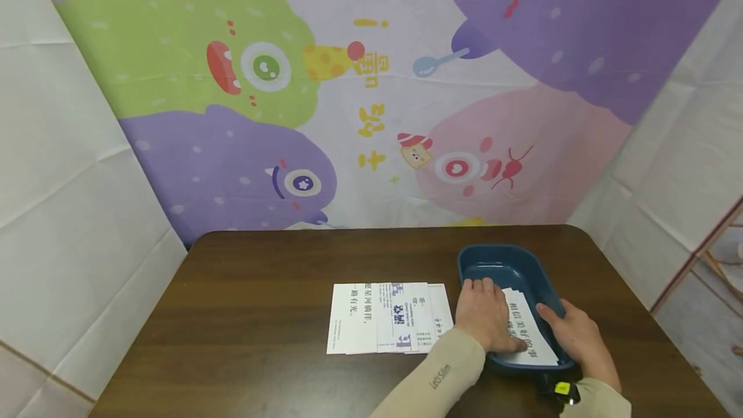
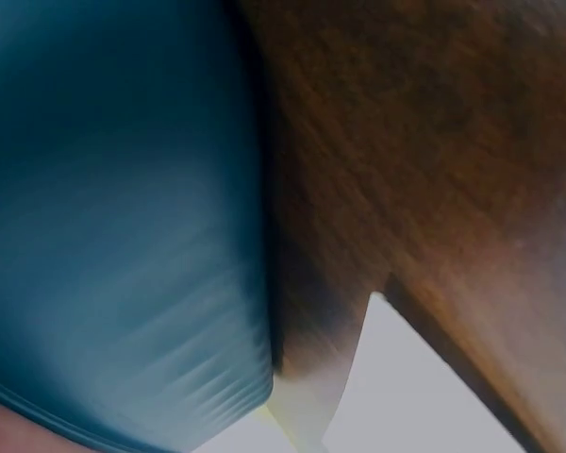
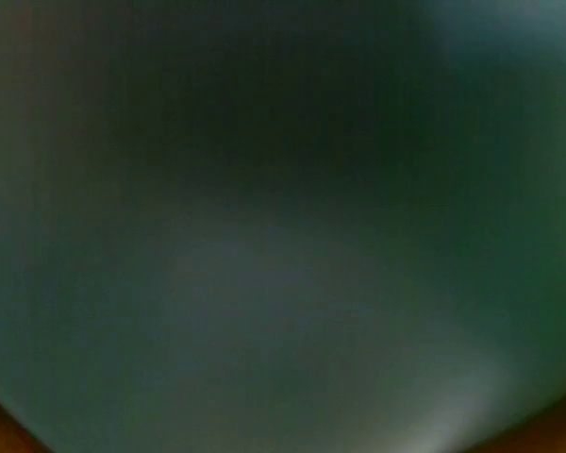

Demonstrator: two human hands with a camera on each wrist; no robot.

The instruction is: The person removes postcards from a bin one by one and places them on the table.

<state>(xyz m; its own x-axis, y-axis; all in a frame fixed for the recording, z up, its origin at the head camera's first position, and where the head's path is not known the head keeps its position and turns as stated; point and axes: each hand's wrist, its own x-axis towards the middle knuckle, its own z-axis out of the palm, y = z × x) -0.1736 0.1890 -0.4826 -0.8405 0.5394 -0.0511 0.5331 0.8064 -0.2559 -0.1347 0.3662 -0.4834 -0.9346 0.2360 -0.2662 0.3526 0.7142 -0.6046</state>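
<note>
Can see, only in the left wrist view, the ridged outer wall of the blue tray (image 2: 123, 236) at nine o'clock, with wooden table (image 2: 424, 132) at one and the bare corner of a white card (image 2: 415, 387) at five. Can find, only in the head view, a cartoon-printed backdrop (image 1: 360, 82) at twelve, an overlapping row of printed cards (image 1: 351, 321) at six, then the left hand (image 1: 484, 315) and right hand (image 1: 580, 334) at four. Can make out nothing sharp in the right wrist view beyond a dark green blur, with brown in the corners at seven and five.

From the left, come first to the row of printed cards, flat on the table at nine o'clock from the tray. Next, meet the left hand, back upward over the tray's near-left side, with thumb across the stack of cards (image 1: 536, 340). Can't tell how far those fingers bend or whether pinching anything. Find the stack inside the tray, at three o'clock from the left hand and nine from the right. Last, reach the right hand, gripping the tray's right rim with thumb inside.
</note>
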